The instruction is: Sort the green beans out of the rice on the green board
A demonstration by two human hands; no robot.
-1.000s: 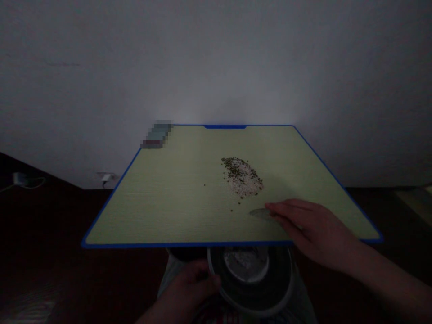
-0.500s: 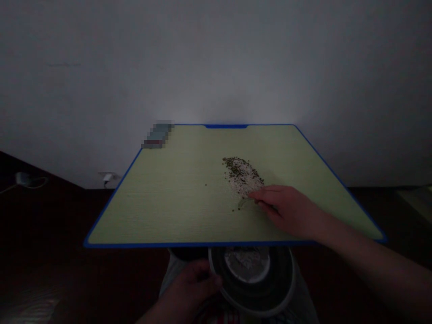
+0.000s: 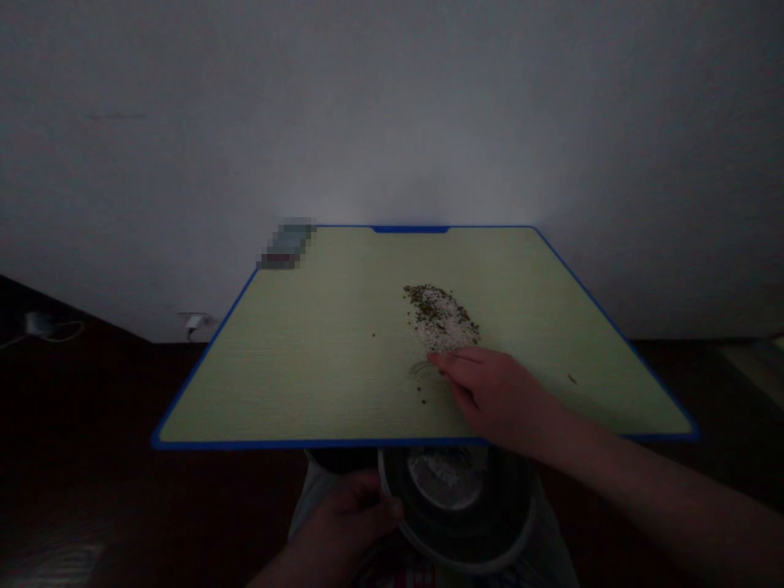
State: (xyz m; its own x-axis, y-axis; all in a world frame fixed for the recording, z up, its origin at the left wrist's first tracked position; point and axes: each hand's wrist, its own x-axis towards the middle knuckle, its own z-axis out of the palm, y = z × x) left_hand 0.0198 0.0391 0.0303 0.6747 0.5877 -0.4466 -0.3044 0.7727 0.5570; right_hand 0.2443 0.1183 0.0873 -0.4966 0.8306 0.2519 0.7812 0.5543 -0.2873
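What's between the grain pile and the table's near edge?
Head view: two loose dark grains and the right hand, a thin see-through piece at its fingertips, lie between the pile and the blue near edge.

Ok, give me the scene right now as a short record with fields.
surface: pale green tabletop with blue edging
pile: white grains mixed with dark beans, mid-table
strays: a few dark specks, left of and nearer than the pile
right hand: pinching a thin see-through piece at the pile's near edge
left hand: holding the rim of a dark round bowl below the table's near edge
bowl contents: pale, too dim to identify
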